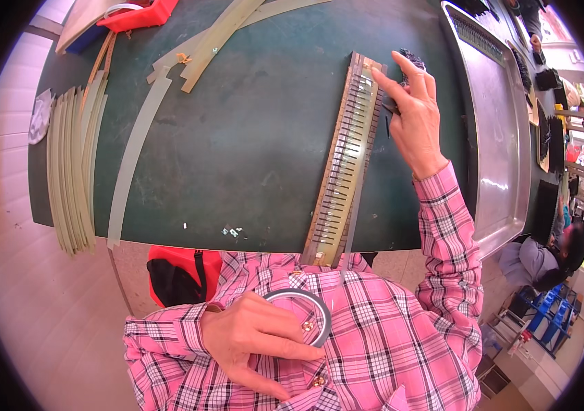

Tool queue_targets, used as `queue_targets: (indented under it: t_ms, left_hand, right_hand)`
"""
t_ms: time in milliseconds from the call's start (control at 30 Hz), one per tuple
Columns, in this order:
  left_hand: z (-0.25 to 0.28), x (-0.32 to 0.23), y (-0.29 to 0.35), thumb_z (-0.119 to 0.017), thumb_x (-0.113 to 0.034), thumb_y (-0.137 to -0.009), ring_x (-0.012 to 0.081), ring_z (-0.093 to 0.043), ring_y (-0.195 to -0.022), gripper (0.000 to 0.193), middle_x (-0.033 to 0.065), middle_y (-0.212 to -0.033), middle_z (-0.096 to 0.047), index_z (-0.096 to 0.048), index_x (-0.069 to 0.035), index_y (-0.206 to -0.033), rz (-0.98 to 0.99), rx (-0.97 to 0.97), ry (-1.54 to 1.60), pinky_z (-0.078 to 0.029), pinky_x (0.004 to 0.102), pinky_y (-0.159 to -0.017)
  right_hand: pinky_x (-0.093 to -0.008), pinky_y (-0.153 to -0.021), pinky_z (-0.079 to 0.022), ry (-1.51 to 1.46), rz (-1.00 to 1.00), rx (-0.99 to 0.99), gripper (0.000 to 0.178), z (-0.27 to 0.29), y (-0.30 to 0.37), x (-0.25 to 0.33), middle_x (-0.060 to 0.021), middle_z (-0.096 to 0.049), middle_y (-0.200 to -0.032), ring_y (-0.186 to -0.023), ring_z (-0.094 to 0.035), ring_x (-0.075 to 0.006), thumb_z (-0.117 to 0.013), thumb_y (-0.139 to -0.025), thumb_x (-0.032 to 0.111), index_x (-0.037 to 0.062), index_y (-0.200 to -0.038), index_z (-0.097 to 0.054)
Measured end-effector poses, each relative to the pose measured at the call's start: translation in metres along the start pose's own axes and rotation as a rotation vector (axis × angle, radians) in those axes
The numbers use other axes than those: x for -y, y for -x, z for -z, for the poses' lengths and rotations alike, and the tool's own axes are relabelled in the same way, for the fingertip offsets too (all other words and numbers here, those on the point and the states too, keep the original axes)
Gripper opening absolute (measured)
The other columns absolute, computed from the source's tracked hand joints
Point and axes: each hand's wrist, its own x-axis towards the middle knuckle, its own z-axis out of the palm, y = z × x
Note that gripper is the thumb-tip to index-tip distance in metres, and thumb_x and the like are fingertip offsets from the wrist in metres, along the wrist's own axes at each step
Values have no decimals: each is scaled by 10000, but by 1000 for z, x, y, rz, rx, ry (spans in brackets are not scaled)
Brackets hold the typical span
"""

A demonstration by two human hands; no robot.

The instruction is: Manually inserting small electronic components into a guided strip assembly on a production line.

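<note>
A long slotted strip fixture [333,185] lies slanted on the dark green table, its near end overhanging the front edge. Regularly spaced dark slots cross its pale middle, and a shiny clear band runs along it. At its far end, my right hand [415,113] rests a fingertip on the strip, fingers apart. Small black pieces [412,60] lie beside and partly behind these fingers. Close to my body, my left hand [254,339] grips a roll of clear tape [326,318] with a dark rim. A thin length of tape runs from the roll toward the strip's near end.
Pale flat strips [69,171] are stacked at the table's left, with a single strip [138,157] beside them. More strips [220,44] cross at the back near a red tray [144,15]. A metal tray [497,151] stands at right. Another person [545,257] sits beyond.
</note>
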Motion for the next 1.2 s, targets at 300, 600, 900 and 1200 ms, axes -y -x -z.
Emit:
queue_targets:
  t_ms: [300, 600, 900, 1200]
  left_hand:
    - [12, 27, -14, -779, -301, -706, 180, -575, -595, 489, 51, -746, -593, -658, 13, -1061, -25, 20, 18, -419, 273, -454]
    - [17, 28, -16, -779, -317, -693, 171, -644, -642, 489, 86, -772, -644, -693, 40, -1017, -8, 56, -20, -474, 227, -484]
    - [27, 31, -34, -793, -299, -692, 175, -640, -630, 487, 77, -788, -644, -690, 38, -1029, -3, 84, -30, -465, 226, -470]
    - [44, -12, -97, -662, -83, -853, 63, -522, -617, 140, 25, -722, -604, -713, -31, -973, 722, -23, 123, -401, 222, -532]
  right_hand:
    - [-395, -1002, -395, 190, 125, 87, 569, -34, 6, -12, -59, -480, -1333, -1256, -415, -288, -574, -626, -110, 109, -1147, -637]
    - [-395, -1028, -386, 122, 67, 124, 624, -17, 7, -10, -42, -486, -1337, -1278, -412, -280, -541, -610, -134, 108, -1180, -618]
    - [-424, -1007, -380, 151, 114, 103, 537, -31, 4, -21, -59, -490, -1307, -1279, -388, -294, -611, -635, -70, 104, -1143, -629]
    - [-312, -676, -500, -319, -189, -44, 340, 26, -1, -35, -94, -585, -1027, -860, -610, -244, -587, -739, -75, 40, -1058, -610]
